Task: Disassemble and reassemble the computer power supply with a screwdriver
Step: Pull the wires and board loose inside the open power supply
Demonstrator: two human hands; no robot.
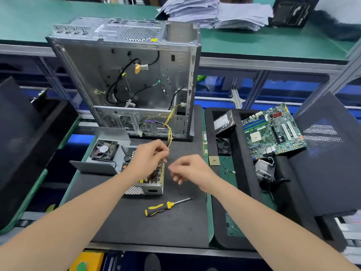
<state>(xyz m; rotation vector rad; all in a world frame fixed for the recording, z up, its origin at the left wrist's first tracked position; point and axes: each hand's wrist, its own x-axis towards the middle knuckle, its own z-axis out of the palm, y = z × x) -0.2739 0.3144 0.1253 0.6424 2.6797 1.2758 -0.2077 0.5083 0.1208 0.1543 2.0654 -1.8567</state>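
Observation:
The power supply [145, 189] lies opened on the black mat, its circuit board exposed. Its metal lid with the fan [104, 151] lies flipped to the left. A bundle of yellow and black cables [169, 133] runs from the supply up into the case. My left hand [148, 160] hovers over the board with fingers curled, pinching the cables near their base. My right hand [187, 169] hangs just right of the supply, fingers loosely curled, holding nothing. A yellow-and-black screwdriver [164, 207] lies on the mat in front of the supply.
An open computer case [125, 79] stands upright behind the supply. To the right, a black tray [244, 173] holds a motherboard [273, 130], a hard drive [223, 122], a small fan [222, 145] and a heatsink [263, 170]. Black panels lean at both sides. Paper stacks sit on the back shelf.

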